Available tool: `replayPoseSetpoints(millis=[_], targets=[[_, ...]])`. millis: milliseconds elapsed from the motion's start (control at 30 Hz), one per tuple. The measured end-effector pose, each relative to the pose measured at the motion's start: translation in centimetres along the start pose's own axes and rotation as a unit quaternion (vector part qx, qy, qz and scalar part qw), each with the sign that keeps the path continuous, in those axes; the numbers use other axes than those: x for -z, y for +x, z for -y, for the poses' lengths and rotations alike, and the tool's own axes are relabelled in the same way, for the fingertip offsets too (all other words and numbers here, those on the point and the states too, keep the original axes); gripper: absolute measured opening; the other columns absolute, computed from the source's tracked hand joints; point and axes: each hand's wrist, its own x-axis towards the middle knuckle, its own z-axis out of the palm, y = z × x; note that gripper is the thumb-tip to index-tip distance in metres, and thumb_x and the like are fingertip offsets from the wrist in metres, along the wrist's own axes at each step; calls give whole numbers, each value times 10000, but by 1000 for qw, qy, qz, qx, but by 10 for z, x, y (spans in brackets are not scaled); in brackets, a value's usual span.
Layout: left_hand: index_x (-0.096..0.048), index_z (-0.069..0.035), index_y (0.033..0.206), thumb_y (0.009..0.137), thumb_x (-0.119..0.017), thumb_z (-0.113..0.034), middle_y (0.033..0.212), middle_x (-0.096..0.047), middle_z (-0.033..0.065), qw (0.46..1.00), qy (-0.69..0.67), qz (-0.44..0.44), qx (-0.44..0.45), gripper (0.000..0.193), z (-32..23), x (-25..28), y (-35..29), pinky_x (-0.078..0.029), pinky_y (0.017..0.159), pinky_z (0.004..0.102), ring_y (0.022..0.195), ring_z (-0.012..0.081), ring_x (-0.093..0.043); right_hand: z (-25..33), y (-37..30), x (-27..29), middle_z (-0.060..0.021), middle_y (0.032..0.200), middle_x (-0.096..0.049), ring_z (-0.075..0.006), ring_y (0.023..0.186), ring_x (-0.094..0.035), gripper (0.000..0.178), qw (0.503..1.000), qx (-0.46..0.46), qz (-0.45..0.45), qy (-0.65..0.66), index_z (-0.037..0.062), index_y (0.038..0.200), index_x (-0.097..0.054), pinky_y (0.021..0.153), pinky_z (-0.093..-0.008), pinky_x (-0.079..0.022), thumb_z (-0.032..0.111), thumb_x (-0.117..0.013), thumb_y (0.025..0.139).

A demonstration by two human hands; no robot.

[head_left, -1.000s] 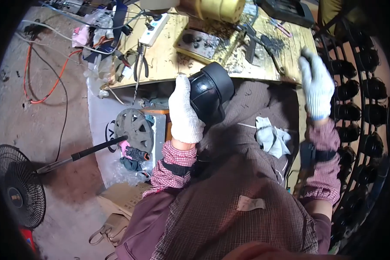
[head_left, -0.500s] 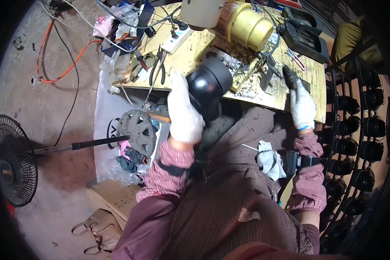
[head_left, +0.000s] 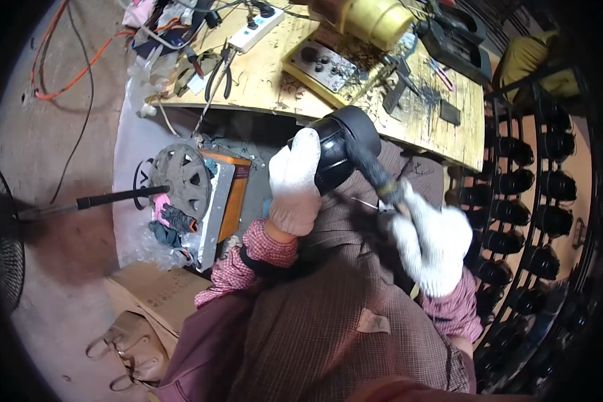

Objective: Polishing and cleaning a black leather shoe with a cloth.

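My left hand (head_left: 296, 164), in a white knit glove, grips a glossy black rounded piece (head_left: 333, 153) with a thick, dull black rim. It is held tilted over my lap, just off the table's near edge; its exact kind I cannot tell. My right hand (head_left: 435, 242), also in a white glove, is closed around a dark stick-like tool (head_left: 380, 179). The tool's thick black end reaches up and left against the piece near its rim. Whether it presses there is too blurred to tell.
On the wooden table (head_left: 254, 80) lie pliers (head_left: 219, 75), a power strip (head_left: 256, 30), a control panel (head_left: 321, 63) and dark shavings. A yellow cylindrical machine part (head_left: 375, 20) stands behind. Racks of black pieces (head_left: 512, 181) line the right; a fan (head_left: 7, 234) stands left.
My right hand has left the table's right side with the dark tool and come over my lap to the black piece. My left hand has turned the piece and lowered it slightly. The view has shifted.
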Motion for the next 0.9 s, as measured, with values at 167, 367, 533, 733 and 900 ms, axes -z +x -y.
replayPoseSetpoints(millis=[167, 367, 533, 733, 900], targets=[[-615, 51, 1346, 746, -665, 76, 1022, -698, 245, 990, 87, 0, -113, 603, 5, -3, 2, -562, 776, 483, 884, 449, -679, 3, -4, 3, -79, 756, -739, -229, 495, -612, 471, 998, -36, 29, -40, 5, 1287, -741, 541, -350, -507, 294, -822, 923], [-636, 52, 1142, 1082, -584, -95, 905, -734, 170, 996, -12, -92, -3, 167, 10, -12, 9, -610, 716, 380, 772, 290, -750, 3, -4, -4, -64, 750, -743, -228, 500, -615, 521, 1000, 7, -12, -1, -3, 1309, -725, 531, -358, -494, 336, -819, 924], [-605, 38, 1143, 968, -752, -108, 923, -740, 163, 994, 48, -55, -81, 271, 12, -5, 11, -607, 710, 368, 773, 307, -751, 3, 0, 0, -56, 684, -691, -210, 526, -600, 515, 1000, -1, 2, -23, 18, 1304, -732, 539, -358, -468, 338, -832, 914], [-569, 38, 1156, 854, -887, -147, 959, -750, 187, 996, 78, -30, -21, 476, 17, -3, 11, -615, 726, 376, 843, 328, -777, 0, -6, 18, -46, 701, -718, -188, 500, -598, 481, 998, -37, -21, -35, 9, 1304, -728, 537, -328, -488, 285, -828, 922], [-564, 66, 1220, 979, -748, -97, 960, -744, 196, 998, 31, -61, -15, 345, 19, -13, 9, -617, 738, 388, 830, 317, -765, 2, -2, 12, -57, 749, -712, -227, 536, -600, 461, 997, 56, 30, -49, -12, 1283, -741, 551, -361, -476, 201, -839, 885]])
